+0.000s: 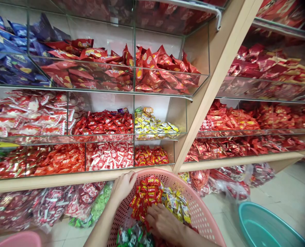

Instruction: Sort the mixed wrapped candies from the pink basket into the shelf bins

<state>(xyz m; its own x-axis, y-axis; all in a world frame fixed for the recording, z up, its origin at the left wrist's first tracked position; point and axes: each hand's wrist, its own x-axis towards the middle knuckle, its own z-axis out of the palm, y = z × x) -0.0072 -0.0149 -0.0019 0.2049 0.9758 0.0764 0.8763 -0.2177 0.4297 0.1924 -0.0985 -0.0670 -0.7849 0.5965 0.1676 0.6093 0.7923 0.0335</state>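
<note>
While the right hand (164,224) lies half-curled among red, yellow and green wrapped sweets (145,193) in a partly filled pink perforated plastic basket (203,212), its hold unclear, the left hand (124,187) clasps the basket's rim, below heaped glass shelf bins (103,123).

Glass-sided bins (103,120) on a pale wooden shelf unit (220,65) hold red, white and yellow wrapped sweets (152,70), with blue packets (13,51) at upper left. Stuffed plastic bags of sweets (49,206) lie on the tiled floor (288,192) below, a teal plastic basin (265,223) stands at right and a pink tub (18,240) at lower left
</note>
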